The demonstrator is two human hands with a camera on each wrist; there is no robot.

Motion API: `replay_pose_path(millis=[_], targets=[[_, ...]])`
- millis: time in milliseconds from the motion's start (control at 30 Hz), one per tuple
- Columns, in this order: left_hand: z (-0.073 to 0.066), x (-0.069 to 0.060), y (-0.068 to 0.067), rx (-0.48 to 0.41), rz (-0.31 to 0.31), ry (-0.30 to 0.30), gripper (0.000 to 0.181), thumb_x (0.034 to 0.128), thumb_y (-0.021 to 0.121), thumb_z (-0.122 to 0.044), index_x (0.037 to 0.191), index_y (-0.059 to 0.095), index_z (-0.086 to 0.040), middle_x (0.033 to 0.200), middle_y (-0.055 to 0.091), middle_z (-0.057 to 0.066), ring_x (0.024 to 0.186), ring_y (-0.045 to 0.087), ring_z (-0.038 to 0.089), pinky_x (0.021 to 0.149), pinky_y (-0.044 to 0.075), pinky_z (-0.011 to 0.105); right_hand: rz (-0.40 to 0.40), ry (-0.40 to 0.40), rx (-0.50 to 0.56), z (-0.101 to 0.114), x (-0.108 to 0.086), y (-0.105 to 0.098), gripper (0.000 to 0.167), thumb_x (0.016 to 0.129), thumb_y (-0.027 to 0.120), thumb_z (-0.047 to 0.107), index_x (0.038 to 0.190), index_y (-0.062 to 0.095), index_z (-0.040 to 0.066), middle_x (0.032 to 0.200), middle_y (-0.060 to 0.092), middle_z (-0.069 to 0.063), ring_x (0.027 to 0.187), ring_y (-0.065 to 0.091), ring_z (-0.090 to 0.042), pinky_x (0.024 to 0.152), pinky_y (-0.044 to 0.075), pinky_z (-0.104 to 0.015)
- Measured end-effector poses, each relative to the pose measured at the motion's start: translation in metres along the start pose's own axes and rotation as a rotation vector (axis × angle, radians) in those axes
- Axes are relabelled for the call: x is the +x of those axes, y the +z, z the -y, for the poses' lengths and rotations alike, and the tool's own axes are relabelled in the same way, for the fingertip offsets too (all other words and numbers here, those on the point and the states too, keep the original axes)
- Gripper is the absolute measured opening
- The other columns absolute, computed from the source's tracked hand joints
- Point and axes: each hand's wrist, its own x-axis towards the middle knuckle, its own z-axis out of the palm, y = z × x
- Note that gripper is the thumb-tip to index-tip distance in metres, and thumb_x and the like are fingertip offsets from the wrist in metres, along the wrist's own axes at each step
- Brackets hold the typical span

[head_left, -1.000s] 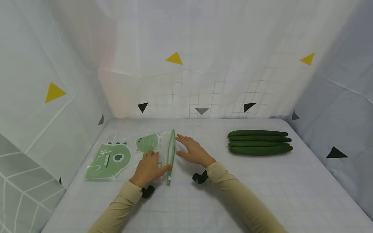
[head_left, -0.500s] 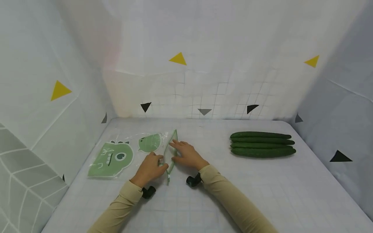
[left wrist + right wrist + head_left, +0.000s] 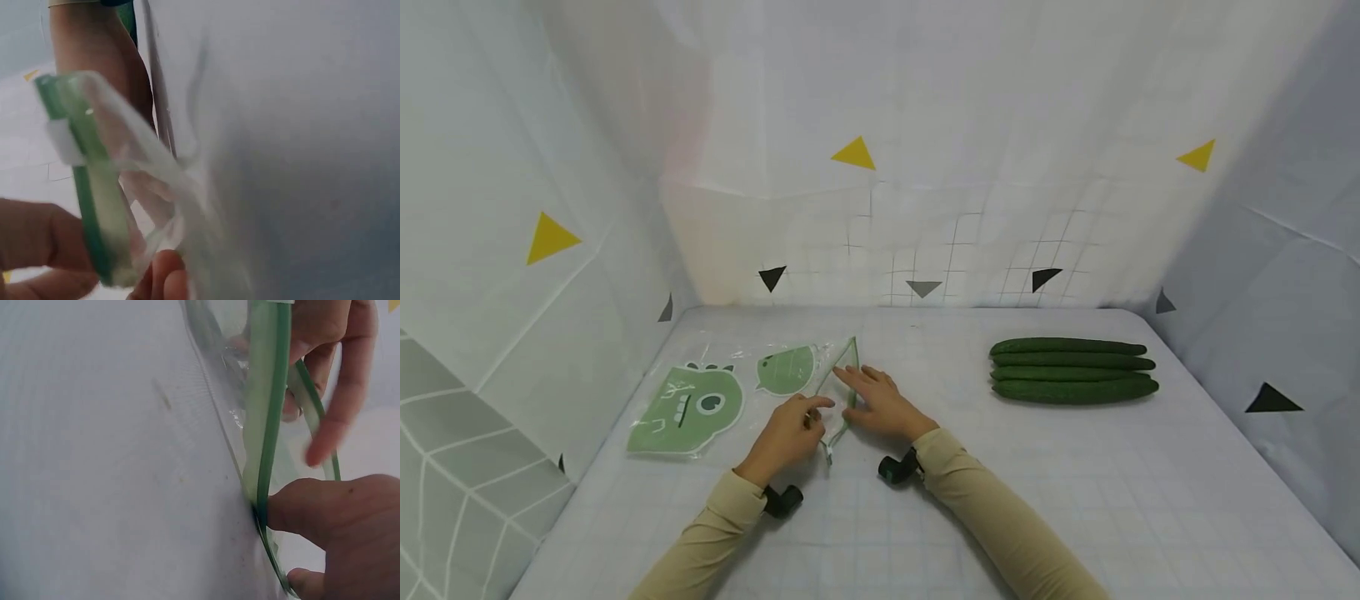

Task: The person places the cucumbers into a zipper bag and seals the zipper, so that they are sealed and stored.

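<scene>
A clear zip bag (image 3: 786, 371) with green dinosaur prints lies flat, its green-edged mouth spread apart on the right. My left hand (image 3: 787, 435) holds the left lip of that mouth, fingers bent and the index finger stretched out over it. Inside the mouth is my right hand (image 3: 882, 406), its fingers fairly straight. In the right wrist view, the right thumb (image 3: 306, 509) presses on the near green strip (image 3: 273, 419). Close up in the left wrist view, a white slider (image 3: 64, 142) sits on the green strip, between blurred fingers.
Several long cucumbers (image 3: 1073, 372) lie side by side at the right of the white table (image 3: 1150, 492). White cloth walls (image 3: 1000, 100) with yellow and black triangles stand behind and at the sides.
My right hand has moved left from outside the bag into its mouth. The left hand has lifted and bent round the left lip, and the mouth has spread wider. The cucumbers stay put.
</scene>
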Motion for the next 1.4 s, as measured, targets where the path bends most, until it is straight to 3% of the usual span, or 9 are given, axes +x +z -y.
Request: replay_pose_path(millis=[200, 300, 400, 600, 733, 867, 1067, 1233, 1400], targets=[[-0.003, -0.002, -0.002, 0.023, -0.022, -0.038, 0.035, 0.0872, 0.069, -0.003, 0.121, 0.075, 0.001, 0.080, 0.053, 0.001, 0.070, 0.050, 0.015, 0.062, 0.047, 0.034, 0.009, -0.002, -0.005, -0.002, 0.000, 0.000, 0.072, 0.102, 0.067, 0.023, 0.164, 0.033, 0.013, 0.163, 0.033, -0.023, 0.150, 0.023, -0.050, 0.119, 0.017, -0.067], [-0.006, -0.004, -0.005, 0.046, -0.059, -0.061, 0.030, 0.0871, 0.068, -0.005, 0.114, 0.079, 0.001, 0.080, 0.057, 0.002, 0.069, 0.052, 0.016, 0.061, 0.048, 0.035, 0.012, 0.001, -0.010, -0.002, 0.000, 0.000, 0.072, 0.102, 0.067, 0.023, 0.165, 0.033, 0.014, 0.163, 0.033, -0.022, 0.150, 0.023, -0.050, 0.119, 0.017, -0.067], [-0.010, -0.006, -0.009, 0.107, -0.100, -0.081, 0.030, 0.0865, 0.067, -0.008, 0.111, 0.079, 0.004, 0.090, 0.066, 0.012, 0.077, 0.060, 0.023, 0.065, 0.053, 0.040, 0.014, 0.006, -0.019, -0.002, 0.001, 0.000, 0.073, 0.102, 0.067, 0.025, 0.165, 0.033, 0.015, 0.164, 0.032, -0.020, 0.150, 0.022, -0.049, 0.119, 0.017, -0.067], [-0.015, -0.010, -0.016, 0.255, -0.122, -0.142, 0.052, 0.0872, 0.062, -0.010, 0.135, 0.064, 0.010, 0.116, 0.065, 0.030, 0.095, 0.066, 0.042, 0.074, 0.056, 0.056, -0.005, -0.005, -0.011, -0.003, 0.000, 0.001, 0.072, 0.101, 0.068, 0.024, 0.165, 0.034, 0.015, 0.164, 0.033, -0.020, 0.150, 0.023, -0.049, 0.119, 0.017, -0.068], [-0.012, -0.010, -0.017, 0.257, -0.124, -0.159, 0.063, 0.0880, 0.062, -0.011, 0.149, 0.053, 0.005, 0.113, 0.058, 0.028, 0.084, 0.061, 0.036, 0.066, 0.054, 0.051, -0.008, -0.012, -0.022, -0.004, 0.000, 0.002, 0.073, 0.101, 0.068, 0.025, 0.165, 0.034, 0.015, 0.164, 0.034, -0.019, 0.150, 0.024, -0.048, 0.119, 0.018, -0.068], [-0.003, -0.007, -0.020, 0.227, -0.150, -0.148, 0.068, 0.0880, 0.064, -0.011, 0.153, 0.048, 0.003, 0.114, 0.052, 0.025, 0.086, 0.056, 0.033, 0.066, 0.052, 0.048, -0.016, -0.005, -0.036, -0.005, 0.000, 0.003, 0.074, 0.100, 0.069, 0.027, 0.165, 0.035, 0.016, 0.164, 0.033, -0.018, 0.150, 0.025, -0.046, 0.119, 0.019, -0.066], [0.011, -0.001, -0.020, 0.101, -0.179, -0.098, 0.070, 0.0852, 0.058, -0.002, 0.154, 0.045, 0.004, 0.133, 0.052, 0.030, 0.101, 0.058, 0.040, 0.084, 0.053, 0.056, -0.048, -0.021, -0.046, -0.004, 0.000, 0.003, 0.077, 0.097, 0.073, 0.026, 0.164, 0.036, 0.016, 0.163, 0.033, -0.020, 0.149, 0.029, -0.043, 0.121, 0.022, -0.060], [0.014, 0.000, -0.021, -0.016, -0.192, -0.089, 0.063, 0.0873, 0.053, 0.008, 0.150, 0.046, 0.010, 0.115, 0.064, 0.022, 0.094, 0.063, 0.033, 0.083, 0.054, 0.050, -0.060, -0.021, -0.036, -0.003, 0.000, 0.003, 0.083, 0.094, 0.075, 0.027, 0.165, 0.033, 0.015, 0.161, 0.036, -0.021, 0.147, 0.031, -0.044, 0.120, 0.023, -0.059], [0.013, -0.002, -0.028, -0.187, -0.237, -0.179, 0.057, 0.0888, 0.058, 0.008, 0.146, 0.055, 0.007, 0.096, 0.063, 0.012, 0.086, 0.058, 0.026, 0.075, 0.047, 0.039, -0.053, -0.008, -0.044, -0.003, 0.001, 0.003, 0.089, 0.092, 0.077, 0.028, 0.166, 0.030, 0.015, 0.162, 0.035, -0.018, 0.147, 0.031, -0.044, 0.120, 0.023, -0.059]])
